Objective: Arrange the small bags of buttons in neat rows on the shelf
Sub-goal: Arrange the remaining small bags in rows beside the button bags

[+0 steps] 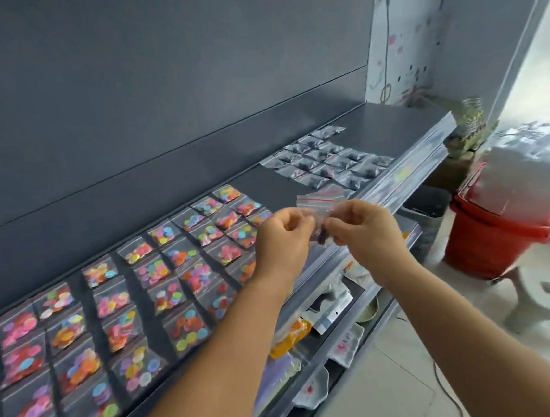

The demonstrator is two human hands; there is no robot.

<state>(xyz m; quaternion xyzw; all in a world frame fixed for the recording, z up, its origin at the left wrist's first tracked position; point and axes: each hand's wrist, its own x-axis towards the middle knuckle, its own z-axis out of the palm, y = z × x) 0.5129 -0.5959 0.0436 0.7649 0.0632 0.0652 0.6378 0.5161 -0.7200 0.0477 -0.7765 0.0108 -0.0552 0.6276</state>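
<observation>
Bag of dark buttons (pixel 320 224) pinched between left hand (pixel 283 238) and right hand (pixel 364 229); best flattened, then laid square beside dark rows (pixel 330 161) on shelf (pixel 394 128).

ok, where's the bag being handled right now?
Head view, centre: the small bag is pinched between the left hand and right hand, above the shelf's front edge, between the colourful bags and dark bags.

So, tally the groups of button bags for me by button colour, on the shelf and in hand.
multicoloured block on the shelf: 1
dark block on the shelf: 1
dark-button bundle pinched by left hand and right hand: 1
Total: 3 groups. The arms hide some single bags, so those are not counted.
</observation>
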